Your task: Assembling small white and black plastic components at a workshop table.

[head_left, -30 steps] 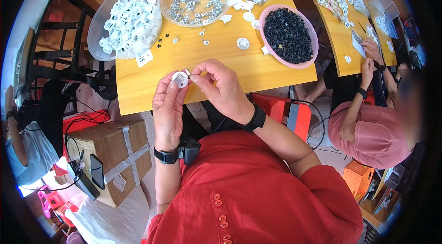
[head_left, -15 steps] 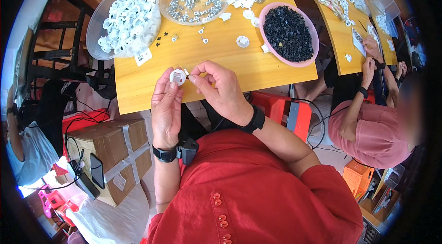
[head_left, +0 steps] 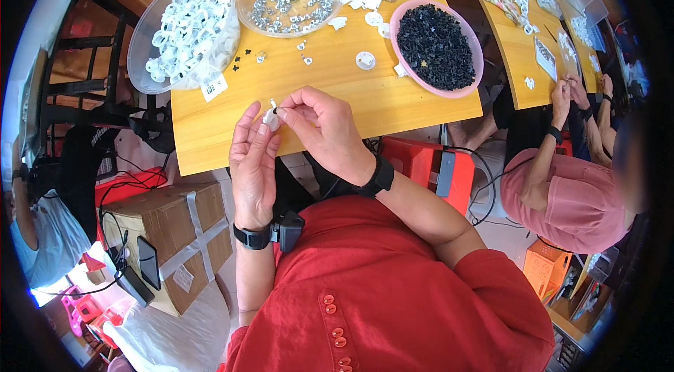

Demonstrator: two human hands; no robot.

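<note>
White plastic part (head_left: 271,117), half hidden, pinched between left hand (head_left: 251,170) and right hand (head_left: 324,129) fingertips.

Three round bowls stood on the counter (head_left: 232,140): one clear bowl (head_left: 144,35) of white plastic rings, one clear bowl (head_left: 247,3) of small metal parts, one pink bowl (head_left: 397,56) of black bits. One white ring (head_left: 365,60) lay apart. Two hands, left hand (head_left: 251,168) and right hand (head_left: 324,126), held one small white piece (head_left: 270,117).

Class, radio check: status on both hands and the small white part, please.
Left hand and right hand both pinch small white part over yellow table edge. Nothing between them; pink bowl stands clear.
</note>
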